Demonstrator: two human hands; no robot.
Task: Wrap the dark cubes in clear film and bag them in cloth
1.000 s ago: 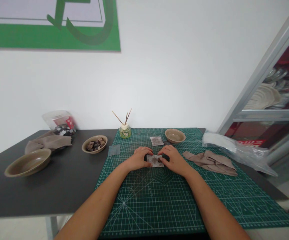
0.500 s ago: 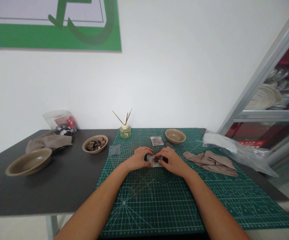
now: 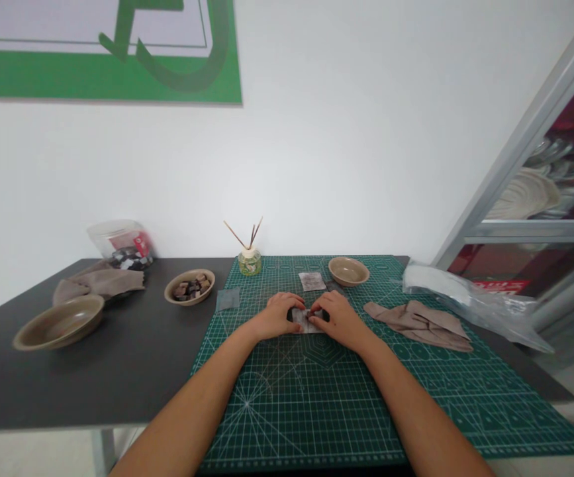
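My left hand [image 3: 277, 317] rests at the left edge of a small grey, mottled sheet [image 3: 301, 323] on the green cutting mat [image 3: 287, 424]. Its thumb presses the near edge and its fingers curl over the far one. From the right, my right hand [image 3: 340, 320] reaches in, thumb and fingertips pinched over a small dark brown piece [image 3: 308, 317] above the sheet; most of that piece is hidden. Dark patches show under both palms. Just beyond the hands lies a second grey square sheet [image 3: 311, 281], with a tan bowl [image 3: 349, 271] to its right.
On the left are a bowl of brown chunks [image 3: 190, 287], a larger bowl [image 3: 61, 323], a brown cloth [image 3: 100, 281] and a clear jar [image 3: 120, 242]. A reed diffuser [image 3: 250, 260] stands behind a translucent square [image 3: 228, 299]. Another cloth [image 3: 423, 324] and a plastic bag [image 3: 470, 301] lie right.
My right fingers have drawn closer in over the sheet's middle, and less of the dark brown piece shows. My left hand has stayed nearly still.
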